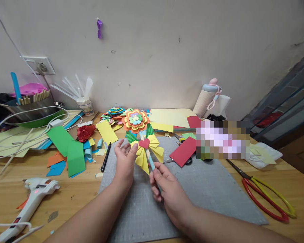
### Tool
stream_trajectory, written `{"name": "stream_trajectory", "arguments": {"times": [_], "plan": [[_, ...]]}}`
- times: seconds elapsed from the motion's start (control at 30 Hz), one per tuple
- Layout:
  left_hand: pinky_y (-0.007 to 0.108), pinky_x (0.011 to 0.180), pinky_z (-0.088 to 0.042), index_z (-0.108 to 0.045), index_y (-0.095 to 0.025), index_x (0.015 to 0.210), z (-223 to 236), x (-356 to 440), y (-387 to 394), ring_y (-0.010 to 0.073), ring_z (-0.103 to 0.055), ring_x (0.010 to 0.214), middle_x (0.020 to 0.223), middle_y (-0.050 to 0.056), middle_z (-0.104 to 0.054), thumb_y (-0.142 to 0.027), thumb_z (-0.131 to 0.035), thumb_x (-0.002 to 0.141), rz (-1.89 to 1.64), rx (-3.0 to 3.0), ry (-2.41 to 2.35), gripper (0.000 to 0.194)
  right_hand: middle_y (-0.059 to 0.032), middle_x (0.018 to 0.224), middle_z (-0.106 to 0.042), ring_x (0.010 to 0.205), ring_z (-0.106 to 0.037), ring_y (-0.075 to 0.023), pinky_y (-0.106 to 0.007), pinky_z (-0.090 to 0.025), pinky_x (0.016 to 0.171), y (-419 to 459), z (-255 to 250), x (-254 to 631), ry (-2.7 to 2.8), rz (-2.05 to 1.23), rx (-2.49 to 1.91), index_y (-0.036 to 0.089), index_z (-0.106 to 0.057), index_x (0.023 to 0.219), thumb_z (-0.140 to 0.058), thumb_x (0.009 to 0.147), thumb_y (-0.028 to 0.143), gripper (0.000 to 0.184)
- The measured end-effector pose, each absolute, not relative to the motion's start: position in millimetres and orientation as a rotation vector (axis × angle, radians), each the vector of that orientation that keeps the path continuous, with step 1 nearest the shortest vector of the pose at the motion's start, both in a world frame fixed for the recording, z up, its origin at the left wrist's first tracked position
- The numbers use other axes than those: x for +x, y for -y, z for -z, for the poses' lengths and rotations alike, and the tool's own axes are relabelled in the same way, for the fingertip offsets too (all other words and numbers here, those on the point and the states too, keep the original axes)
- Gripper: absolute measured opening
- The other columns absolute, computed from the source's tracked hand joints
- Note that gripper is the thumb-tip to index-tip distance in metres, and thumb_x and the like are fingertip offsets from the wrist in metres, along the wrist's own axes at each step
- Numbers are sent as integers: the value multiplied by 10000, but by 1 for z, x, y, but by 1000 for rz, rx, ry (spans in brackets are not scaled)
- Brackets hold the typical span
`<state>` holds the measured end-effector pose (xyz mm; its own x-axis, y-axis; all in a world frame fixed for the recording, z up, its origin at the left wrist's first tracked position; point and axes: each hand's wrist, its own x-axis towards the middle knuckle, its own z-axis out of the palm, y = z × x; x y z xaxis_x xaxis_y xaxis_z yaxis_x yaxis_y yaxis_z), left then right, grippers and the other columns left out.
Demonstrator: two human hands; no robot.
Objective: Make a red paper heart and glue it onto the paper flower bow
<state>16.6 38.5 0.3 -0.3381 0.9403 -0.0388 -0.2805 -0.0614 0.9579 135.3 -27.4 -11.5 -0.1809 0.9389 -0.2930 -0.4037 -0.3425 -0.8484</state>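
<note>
Hands point(124, 164) flank a yellow bow point(142, 163), right point(167, 185) gripping blue stem point(151, 164)

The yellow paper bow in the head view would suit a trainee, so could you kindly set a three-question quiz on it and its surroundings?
1. Which hand grips the light-blue stick, left or right?
2. True or false: the white glue gun lies on the wooden tabletop, off the grey mat.
3. Fill in: the paper heart on the yellow bow is coloured ____.

Key: 1. the right hand; 2. true; 3. red.
</note>
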Motion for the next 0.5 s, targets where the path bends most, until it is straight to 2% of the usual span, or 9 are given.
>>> {"name": "stream_trajectory", "arguments": {"times": [0.1,0.17,0.33,0.43,0.5], "plan": [[302,749,-489,-530,-183,1079,-11,18,-33,210,-639,873,977,62,-648,-471,-726,689,-1375,784,-1014,523,44,674,-534,554,-462,-84,-217,-378,538,29,9,134,775,-1755,-956,198,-535,1021,-636,812,425,324],[285,694,-484,-602,-156,969,-17,19,-28,188,-641,757,853,39,-670,-475,-744,669,-1314,787,-973,460,24,684,-575,607,-518,-100,-242,-418,615,28,10,135,804,-1783,-917,182,-566,985,-692,776,401,328],[223,564,-436,-641,-157,841,-26,17,-22,107,-563,565,677,-29,-626,-431,-782,642,-1257,771,-1097,368,-17,744,-651,675,-617,-146,-310,-463,702,26,17,133,765,-1851,-945,169,-606,956,-807,643,385,430],[220,538,-422,-654,-152,806,-23,16,-22,110,-555,559,651,-25,-621,-450,-770,658,-1211,796,-1140,352,-29,769,-663,691,-624,-154,-332,-467,722,22,16,134,860,-1869,-952,172,-630,950,-772,670,426,404],[223,543,-427,-669,-148,795,-19,15,-24,115,-564,568,656,-15,-641,-448,-778,650,-1209,810,-1156,350,-28,740,-649,670,-605,-158,-325,-457,679,17,7,142,1097,-1850,-1023,180,-648,846,-716,717,462,317]]}}
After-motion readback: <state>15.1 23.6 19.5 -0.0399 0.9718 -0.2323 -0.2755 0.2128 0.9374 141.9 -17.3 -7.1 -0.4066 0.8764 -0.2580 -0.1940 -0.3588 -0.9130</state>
